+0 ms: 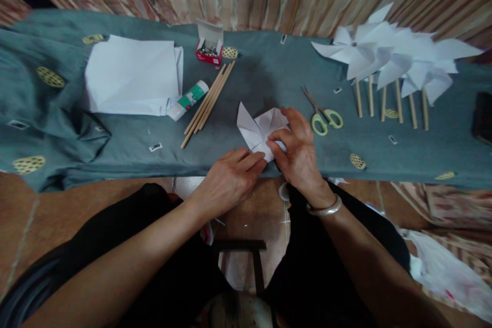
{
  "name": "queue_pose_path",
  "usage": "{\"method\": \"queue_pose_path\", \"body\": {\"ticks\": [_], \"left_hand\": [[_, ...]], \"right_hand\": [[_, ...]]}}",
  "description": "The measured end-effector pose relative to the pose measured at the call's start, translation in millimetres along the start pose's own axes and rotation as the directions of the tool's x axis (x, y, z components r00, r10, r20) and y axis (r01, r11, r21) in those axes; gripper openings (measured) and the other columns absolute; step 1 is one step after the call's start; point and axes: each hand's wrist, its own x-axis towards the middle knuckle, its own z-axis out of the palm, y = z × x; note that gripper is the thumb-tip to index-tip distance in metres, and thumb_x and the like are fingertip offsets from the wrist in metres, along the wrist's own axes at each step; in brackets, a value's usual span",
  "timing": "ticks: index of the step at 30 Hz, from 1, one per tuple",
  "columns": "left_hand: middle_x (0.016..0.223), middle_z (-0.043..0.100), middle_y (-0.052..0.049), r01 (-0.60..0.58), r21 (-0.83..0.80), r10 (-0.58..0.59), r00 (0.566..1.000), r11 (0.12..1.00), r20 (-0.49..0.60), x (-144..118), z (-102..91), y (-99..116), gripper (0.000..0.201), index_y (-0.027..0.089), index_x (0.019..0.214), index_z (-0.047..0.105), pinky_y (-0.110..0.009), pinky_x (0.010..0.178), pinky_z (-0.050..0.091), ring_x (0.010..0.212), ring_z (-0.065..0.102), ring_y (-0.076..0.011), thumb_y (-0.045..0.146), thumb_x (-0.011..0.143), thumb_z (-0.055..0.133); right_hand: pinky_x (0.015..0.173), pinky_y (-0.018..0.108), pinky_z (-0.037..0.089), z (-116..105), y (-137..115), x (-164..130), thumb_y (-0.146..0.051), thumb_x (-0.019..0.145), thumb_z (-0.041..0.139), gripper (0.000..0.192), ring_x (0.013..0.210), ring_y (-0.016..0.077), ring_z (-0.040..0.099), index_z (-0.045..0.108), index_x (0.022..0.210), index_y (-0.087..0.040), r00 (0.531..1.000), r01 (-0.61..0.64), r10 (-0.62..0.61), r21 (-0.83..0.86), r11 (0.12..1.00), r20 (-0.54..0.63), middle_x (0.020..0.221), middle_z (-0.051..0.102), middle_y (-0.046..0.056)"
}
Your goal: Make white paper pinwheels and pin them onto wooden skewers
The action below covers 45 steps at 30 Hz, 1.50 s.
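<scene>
White folded paper (257,128) under both hands (265,166)

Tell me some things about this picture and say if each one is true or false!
1. Both hands are on the folded white paper piece. True: the left hand touches its near edge and the right hand presses on it.
2. The yellow-handled scissors lie left of the hands. False: they lie just to the right of the right hand.
3. The finished white paper pinwheels on wooden sticks are at the far right of the grey-green cloth. True.
4. The small red box of metal pins is closed. False: its lid stands open.
5. The white and green glue stick stands upright. False: it lies on its side beside the loose wooden sticks.
</scene>
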Motion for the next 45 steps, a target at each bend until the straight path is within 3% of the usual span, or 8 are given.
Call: {"method": "queue_pose_path", "body": {"ticks": [15,20,32,45], "left_hand": [[0.115,0.067,-0.009,-0.019,0.018,0.019,0.999,1.000,-0.037,-1,3.1,0,0.022,0.012,0.110,0.061,-0.034,0.080,0.053,0.092,0.059,-0.0204,0.017,0.096,0.045],[0.117,0.067,-0.009,-0.021,0.015,0.021,0.999,1.000,-0.033,-1,2.6,-1,0.021,0.011,0.111,0.061,-0.034,0.081,0.053,0.093,0.059,-0.0210,0.016,0.095,0.048],[0.109,0.067,-0.008,-0.013,0.043,0.013,1.000,0.999,-0.014,3,2.5,-1,0.019,0.012,0.107,0.061,-0.034,0.079,0.052,0.090,0.060,-0.0202,0.015,0.096,0.046],[0.111,0.068,-0.009,-0.011,0.036,0.012,0.999,0.999,-0.043,2,2.4,-1,0.022,0.011,0.111,0.060,-0.034,0.078,0.054,0.089,0.060,-0.0204,0.013,0.096,0.044]], "right_hand": [[0.113,0.051,0.034,2,-9,-1,-0.024,0.096,0.049,0.020,0.142,0.0304,0.035,0.068,0.092,-0.025,0.999,0.027,-0.028,-0.072,0.997,-0.022,0.149,0.045,0.002],[0.115,0.052,0.031,0,-10,0,-0.025,0.097,0.044,0.024,0.146,0.0306,0.030,0.068,0.097,-0.028,0.999,0.006,-0.002,-0.089,0.996,0.051,0.151,0.042,0.000],[0.107,0.053,0.043,-4,-12,-1,-0.034,0.098,0.045,0.022,0.140,0.0303,0.041,0.065,0.101,-0.026,1.000,-0.003,-0.001,-0.121,0.993,-0.029,0.144,0.051,0.010],[0.106,0.054,0.044,-4,-10,0,-0.035,0.098,0.044,0.022,0.139,0.0312,0.042,0.065,0.101,-0.027,1.000,0.014,-0.018,-0.150,0.989,-0.024,0.143,0.052,0.010]]}}
